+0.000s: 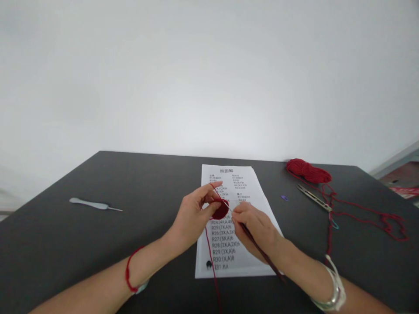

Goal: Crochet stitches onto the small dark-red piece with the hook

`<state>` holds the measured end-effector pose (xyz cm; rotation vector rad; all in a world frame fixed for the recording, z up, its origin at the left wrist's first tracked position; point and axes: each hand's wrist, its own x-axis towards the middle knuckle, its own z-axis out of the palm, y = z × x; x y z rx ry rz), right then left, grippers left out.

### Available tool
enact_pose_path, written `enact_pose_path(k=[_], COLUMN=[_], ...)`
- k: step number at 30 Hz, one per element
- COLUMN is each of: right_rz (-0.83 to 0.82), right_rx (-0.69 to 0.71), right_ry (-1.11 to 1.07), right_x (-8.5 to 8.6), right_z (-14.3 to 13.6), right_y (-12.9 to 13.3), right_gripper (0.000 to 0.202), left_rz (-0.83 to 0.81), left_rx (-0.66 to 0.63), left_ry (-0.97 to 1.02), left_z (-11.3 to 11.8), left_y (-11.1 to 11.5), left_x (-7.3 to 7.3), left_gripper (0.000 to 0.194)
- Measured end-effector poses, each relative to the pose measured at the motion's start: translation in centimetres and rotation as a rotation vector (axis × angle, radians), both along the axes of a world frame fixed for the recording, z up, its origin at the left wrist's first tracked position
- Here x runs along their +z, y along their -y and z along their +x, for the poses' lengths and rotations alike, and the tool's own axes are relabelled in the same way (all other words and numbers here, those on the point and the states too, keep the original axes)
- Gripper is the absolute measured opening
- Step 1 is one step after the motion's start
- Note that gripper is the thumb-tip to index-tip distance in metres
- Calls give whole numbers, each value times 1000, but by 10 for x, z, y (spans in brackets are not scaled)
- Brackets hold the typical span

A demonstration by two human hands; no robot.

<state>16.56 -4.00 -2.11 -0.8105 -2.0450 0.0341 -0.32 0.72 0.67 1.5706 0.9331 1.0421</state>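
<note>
Between thumb and fingers, my left hand (193, 211) pinches a small round piece of dark red crochet (220, 211). A strand of red yarn (210, 250) runs over a raised finger of that hand, and a strand trails down across the paper. My right hand (257, 224) grips a crochet hook (258, 248) with a dark brown handle. Its thin metal tip points left and meets the edge of the crochet piece; whether it is inside a stitch I cannot tell. Both hands are above a printed pattern sheet (242, 266).
A grey-handled crochet hook (93, 204) lies on the black table (150, 174) at left. On the right are a ball of red yarn (307, 171), scissors (314, 197), a purple stitch marker (284, 198), a teal marker (334, 224) and loose red yarn (388, 222). A white wall stands behind.
</note>
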Motion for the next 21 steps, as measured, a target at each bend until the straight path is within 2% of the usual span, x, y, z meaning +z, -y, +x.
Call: enact_pose_path(k=[2,6,7,9,13,15,16,18,21], right_rz=[-44,-481,-545,-493,-113,-46,-63,-191,-586], right_rx=[-2,-64,-57,-32,68,108,106,80,134], right_ry=[-47,-419,-464,-407,-28,50,35,-115,-542], right_x=[4,6,6,7,11,13,12,10,7], right_z=[1,0,0,1,5,6,7,7,8], right_y=[1,2,2,2,2,2,2,0,-4], right_gripper=[17,15,14,13,19,20,20,20,11], left_rz=[30,71,70,61,77,107,121,130,72], left_rx=[-15,-32,-35,-38,-27,-4,5,4,-36], left_ry=[-51,-97,-101,-102,-98,-116,-127,-137,-87], left_z=[-2,-4,-4,-4,-4,-5,-5,-5,-5], left_y=[-1,-2,-2,-2,-2,-2,-2,-2,-2], left_x=[0,0,-1,-1,-2,-1,-1,0,1], left_gripper=[10,9,9,8,10,12,14,16,12])
